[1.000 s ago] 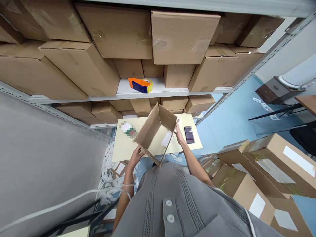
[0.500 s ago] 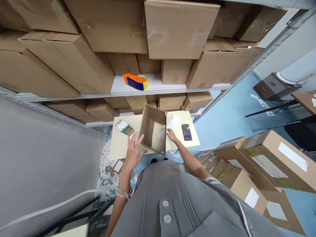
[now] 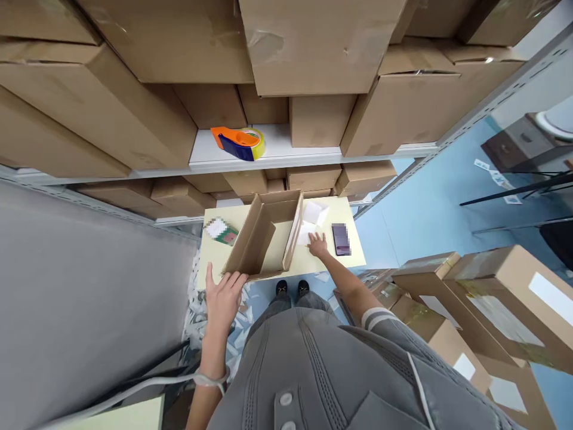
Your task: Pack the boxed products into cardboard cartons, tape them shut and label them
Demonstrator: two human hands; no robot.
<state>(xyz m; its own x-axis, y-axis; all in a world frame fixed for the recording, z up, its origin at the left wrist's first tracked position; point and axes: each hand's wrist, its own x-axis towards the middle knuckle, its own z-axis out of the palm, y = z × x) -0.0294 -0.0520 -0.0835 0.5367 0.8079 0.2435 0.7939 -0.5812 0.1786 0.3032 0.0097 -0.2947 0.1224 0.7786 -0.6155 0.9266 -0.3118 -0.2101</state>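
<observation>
An open-topped cardboard box (image 3: 282, 207) stands on the pale yellow table (image 3: 353, 245), its left wall leaning outward. At its near left corner is my left hand (image 3: 224, 297), open, the fingertips touching the rim and the thumb spread away. To the right of the box, my right hand (image 3: 317, 245) rests open on the table at the lower edge of white paper sheets (image 3: 314, 212). A dark phone (image 3: 341, 239) lies just right of that hand. On the table's left side sits a green item (image 3: 224, 234), partly blurred.
Cardboard boxes fill the shelves ahead. An orange and blue tape dispenser (image 3: 239, 143) lies on the white shelf (image 3: 286, 134). Stacked cartons (image 3: 492, 292) stand to the right. Scraps of paper (image 3: 197, 322) cover the floor at left, and a white cable (image 3: 147, 385) runs to my left wrist.
The box has turned and its left side has swung out toward the left. My left hand has come down to its near corner. My right hand has moved off the box's right wall onto the table.
</observation>
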